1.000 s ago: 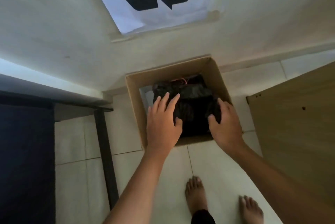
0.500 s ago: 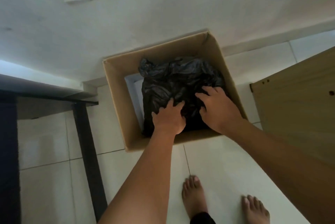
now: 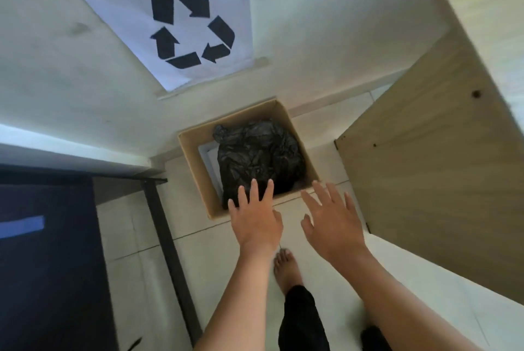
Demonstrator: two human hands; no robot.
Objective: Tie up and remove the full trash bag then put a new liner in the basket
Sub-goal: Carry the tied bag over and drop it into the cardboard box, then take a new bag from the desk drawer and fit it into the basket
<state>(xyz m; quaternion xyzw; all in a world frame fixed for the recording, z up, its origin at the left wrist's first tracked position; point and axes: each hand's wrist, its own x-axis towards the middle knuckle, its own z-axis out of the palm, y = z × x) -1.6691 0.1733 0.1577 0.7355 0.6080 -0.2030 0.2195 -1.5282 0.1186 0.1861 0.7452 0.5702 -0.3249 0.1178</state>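
Note:
A crumpled black trash bag (image 3: pixel 259 156) fills a brown cardboard box (image 3: pixel 195 174) that stands on the tiled floor against the white wall. My left hand (image 3: pixel 255 216) hovers above the box's near edge with fingers spread and straight, its fingertips over the bag's front. To its right my right hand (image 3: pixel 333 224) is also spread flat and holds nothing, just in front of the box's near right corner. Whether either hand touches the bag or box I cannot tell.
A recycling-symbol sheet (image 3: pixel 181 24) hangs on the wall above the box. A wooden cabinet panel (image 3: pixel 425 169) stands close on the right. A dark desk with a black metal leg (image 3: pixel 167 240) is on the left. My bare foot (image 3: pixel 286 268) is behind the hands.
Both hands have come up out of the box and back toward me, letting go of the black bag. The camera has tilted up, so the recycling sheet shows again.

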